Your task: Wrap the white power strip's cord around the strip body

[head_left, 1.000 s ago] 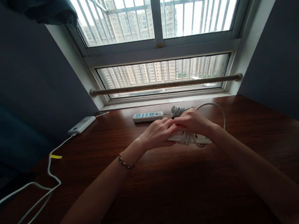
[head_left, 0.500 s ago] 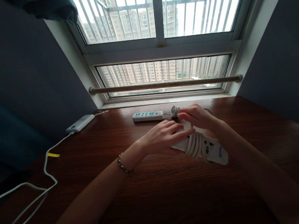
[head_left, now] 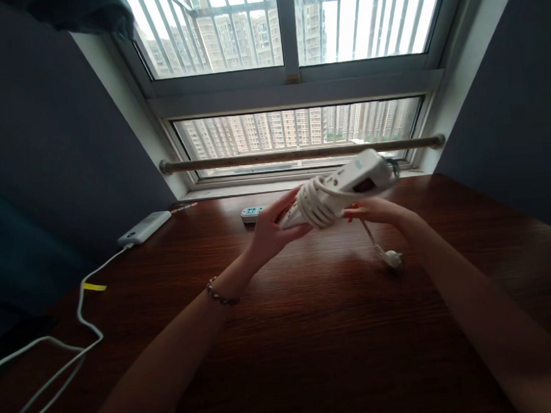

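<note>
A white power strip (head_left: 356, 174) with its cord (head_left: 320, 204) wound round the middle is held up at a tilt above the table. My left hand (head_left: 277, 228) is closed round its lower left end, thumb and fingers on either side. Under the strip's right part, my right hand (head_left: 374, 211) has its fingers closed at the cord; the strip partly hides them. From there a short length of cord hangs down to a white plug (head_left: 392, 259). Behind my left hand lies a second white power strip (head_left: 251, 215) with blue sockets, mostly covered from view.
A white power bank (head_left: 145, 228) lies at the left back of the brown wooden table (head_left: 286, 357). Its white cable (head_left: 93, 329), with a yellow tag (head_left: 95, 286), loops off the left side. Beyond the table is a window with a horizontal rail (head_left: 300, 155).
The wound power strip has been lifted and turned, its right end now pointing up and away. My left hand has taken its end. The plug now hangs in view below my right hand.
</note>
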A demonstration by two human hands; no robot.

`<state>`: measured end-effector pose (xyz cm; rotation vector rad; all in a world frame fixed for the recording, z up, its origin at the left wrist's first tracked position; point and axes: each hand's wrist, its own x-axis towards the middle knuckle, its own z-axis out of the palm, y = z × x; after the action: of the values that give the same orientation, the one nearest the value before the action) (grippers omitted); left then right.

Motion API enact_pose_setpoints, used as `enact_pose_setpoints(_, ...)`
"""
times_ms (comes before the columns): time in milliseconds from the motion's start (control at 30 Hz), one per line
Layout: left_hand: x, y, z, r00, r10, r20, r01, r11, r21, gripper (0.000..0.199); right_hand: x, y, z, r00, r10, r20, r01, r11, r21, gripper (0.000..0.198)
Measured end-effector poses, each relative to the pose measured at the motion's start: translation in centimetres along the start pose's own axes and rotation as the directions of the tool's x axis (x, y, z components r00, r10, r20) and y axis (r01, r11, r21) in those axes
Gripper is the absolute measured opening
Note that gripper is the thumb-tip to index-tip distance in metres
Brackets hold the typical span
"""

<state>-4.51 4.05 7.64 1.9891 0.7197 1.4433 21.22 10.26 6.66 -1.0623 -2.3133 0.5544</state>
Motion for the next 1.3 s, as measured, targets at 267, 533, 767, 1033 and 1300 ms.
enact_pose_setpoints(267,1.3,-1.3,-1.2,0.829,-0.445,-0.340,0.356,0.887,-0.293,0.051,-0.3,-4.2,0.9,0.840,0.373,0.395,-0.449,0.886,0.118,0.021)
enact_pose_setpoints(533,1.5,-4.8,-3.0,0.690,-0.588,-0.423,0.599,0.791,-0.121,0.054,-0.9,-10.1,3.1,0.823,0.229,0.519,-0.480,0.769,0.421,0.016)
enact_pose_setpoints(767,1.2,-5.7,-2.8,0.674,-0.689,-0.266,0.723,0.689,0.047,0.045,-0.7,-11.2,3.3,0.822,-0.003,0.569,-0.529,0.363,0.767,0.018)
enact_pose_setpoints(1033,1.0,-4.4,-3.0,0.478,-0.874,0.086,0.869,0.485,0.100,0.053,-1.3,-10.3,0.1,0.850,-0.174,0.497,-0.470,0.177,0.865,0.020)
enact_pose_setpoints(1300,1.3,-3.2,-3.3,0.448,-0.865,0.226,0.856,0.488,0.172,0.067,-2.3,-11.5,-0.9,0.899,-0.291,0.326,-0.284,0.177,0.942,0.011)
